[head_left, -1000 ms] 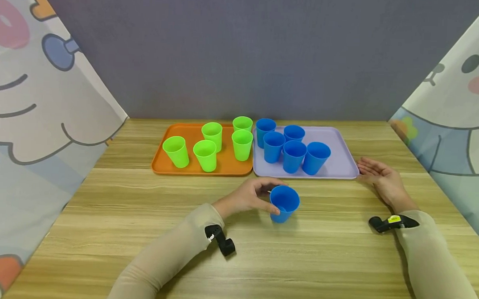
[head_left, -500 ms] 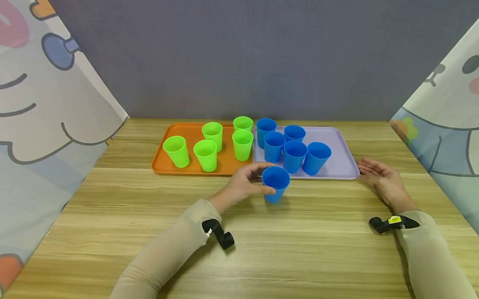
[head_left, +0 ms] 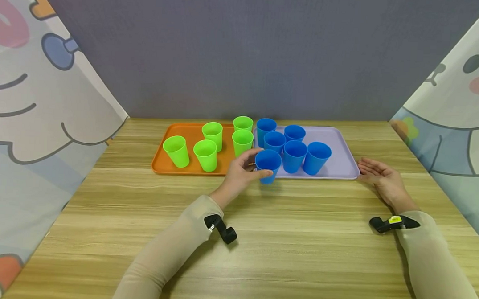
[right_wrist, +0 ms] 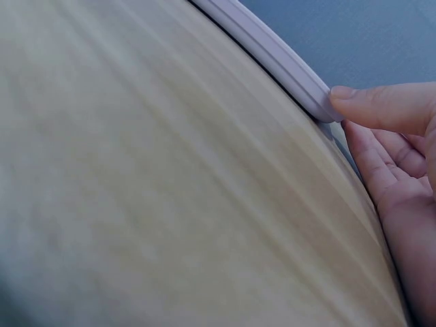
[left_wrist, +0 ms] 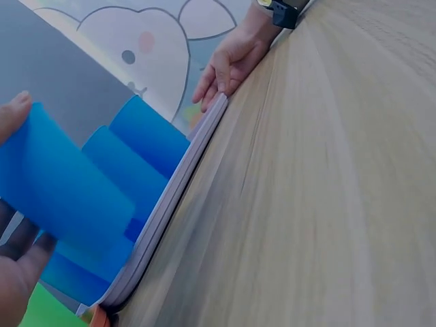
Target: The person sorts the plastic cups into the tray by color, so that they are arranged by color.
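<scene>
My left hand [head_left: 240,172] grips a blue cup [head_left: 268,167] between thumb and fingers, its mouth upward. The cup hangs over the near left corner of the lilac tray [head_left: 343,165]; in the left wrist view the gripped cup [left_wrist: 58,177] covers part of the cups behind it. Several blue cups [head_left: 317,158] stand upright on that tray. With fingers extended along the tray's right side, my right hand [head_left: 382,181] rests on the table. Its thumb [right_wrist: 381,105] touches the tray's near right corner in the right wrist view.
An orange tray [head_left: 162,161] adjoins the lilac one on the left, bearing several green cups [head_left: 177,152]. Behind both trays rises a grey panel [head_left: 243,51]. Printed cloth walls [head_left: 466,115] flank the wooden table [head_left: 299,259].
Carrying the blue cup, my left hand has moved away from me and a little left, from the bare table to the lilac tray's near edge. My right hand has stayed put.
</scene>
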Tool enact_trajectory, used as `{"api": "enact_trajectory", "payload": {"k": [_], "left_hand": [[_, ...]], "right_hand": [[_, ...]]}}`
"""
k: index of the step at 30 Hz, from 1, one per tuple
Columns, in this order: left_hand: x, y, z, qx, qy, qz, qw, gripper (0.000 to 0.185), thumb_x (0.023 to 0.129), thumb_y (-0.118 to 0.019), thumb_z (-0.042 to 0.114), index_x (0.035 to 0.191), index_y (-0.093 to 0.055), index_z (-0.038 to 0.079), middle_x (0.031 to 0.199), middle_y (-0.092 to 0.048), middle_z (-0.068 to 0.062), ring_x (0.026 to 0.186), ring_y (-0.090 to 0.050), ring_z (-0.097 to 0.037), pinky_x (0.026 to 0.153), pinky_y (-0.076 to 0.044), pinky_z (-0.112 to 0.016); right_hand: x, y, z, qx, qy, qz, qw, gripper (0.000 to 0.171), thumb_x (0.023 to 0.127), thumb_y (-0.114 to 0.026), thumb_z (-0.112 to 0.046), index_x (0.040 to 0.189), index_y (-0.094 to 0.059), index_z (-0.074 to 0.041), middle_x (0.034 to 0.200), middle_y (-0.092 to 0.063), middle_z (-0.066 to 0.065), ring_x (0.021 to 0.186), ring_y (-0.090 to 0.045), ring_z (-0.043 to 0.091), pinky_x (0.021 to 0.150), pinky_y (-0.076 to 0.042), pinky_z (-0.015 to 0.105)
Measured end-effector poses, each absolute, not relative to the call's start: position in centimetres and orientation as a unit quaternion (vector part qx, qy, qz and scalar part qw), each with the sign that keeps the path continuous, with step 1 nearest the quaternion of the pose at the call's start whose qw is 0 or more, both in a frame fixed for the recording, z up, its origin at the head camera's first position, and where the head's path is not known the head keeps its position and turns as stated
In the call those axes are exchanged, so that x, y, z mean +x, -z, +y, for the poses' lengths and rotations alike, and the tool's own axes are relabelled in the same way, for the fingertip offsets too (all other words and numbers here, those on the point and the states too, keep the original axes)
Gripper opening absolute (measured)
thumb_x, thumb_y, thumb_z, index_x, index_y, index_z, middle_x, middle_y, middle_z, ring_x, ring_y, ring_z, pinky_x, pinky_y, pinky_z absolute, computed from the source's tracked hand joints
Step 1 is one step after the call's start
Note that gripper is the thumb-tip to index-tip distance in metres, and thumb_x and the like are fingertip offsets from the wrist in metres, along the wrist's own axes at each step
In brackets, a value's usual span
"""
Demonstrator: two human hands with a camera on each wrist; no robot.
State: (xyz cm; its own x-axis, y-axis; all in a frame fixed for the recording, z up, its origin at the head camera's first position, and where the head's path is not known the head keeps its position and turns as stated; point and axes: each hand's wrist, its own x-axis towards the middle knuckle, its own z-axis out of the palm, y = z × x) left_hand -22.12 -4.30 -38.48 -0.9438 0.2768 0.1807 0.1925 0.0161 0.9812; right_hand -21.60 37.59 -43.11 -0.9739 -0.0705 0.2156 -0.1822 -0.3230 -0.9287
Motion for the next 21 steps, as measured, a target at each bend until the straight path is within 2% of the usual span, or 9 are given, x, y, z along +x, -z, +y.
{"api": "enact_trajectory", "payload": {"k": [9, 21], "left_hand": [[-22.9, 38.6, -3.2, 0.132, -0.688, 0.713, -0.029, 0.059, 0.083, -0.083, 0.015, 0.136, -0.057, 0.007, 0.130, -0.063, -0.009, 0.119, -0.059, -0.024, 0.102, -0.049, -0.038], [-23.1, 39.2, -2.1, 0.135, -0.692, 0.706, -0.069, 0.057, 0.083, -0.082, 0.010, 0.133, -0.056, 0.003, 0.130, -0.062, -0.013, 0.121, -0.058, -0.027, 0.103, -0.048, -0.032]], "right_hand": [[-21.6, 43.1, 37.6, 0.108, -0.804, -0.583, 0.036, 0.055, 0.083, -0.048, 0.034, 0.123, -0.066, 0.002, 0.113, -0.072, 0.006, 0.102, -0.070, 0.013, 0.086, -0.054, 0.022], [-21.6, 43.2, 37.7, 0.106, -0.802, -0.586, 0.035, 0.053, 0.084, -0.050, 0.032, 0.124, -0.065, 0.002, 0.114, -0.072, 0.005, 0.102, -0.069, 0.013, 0.086, -0.055, 0.022]]}}
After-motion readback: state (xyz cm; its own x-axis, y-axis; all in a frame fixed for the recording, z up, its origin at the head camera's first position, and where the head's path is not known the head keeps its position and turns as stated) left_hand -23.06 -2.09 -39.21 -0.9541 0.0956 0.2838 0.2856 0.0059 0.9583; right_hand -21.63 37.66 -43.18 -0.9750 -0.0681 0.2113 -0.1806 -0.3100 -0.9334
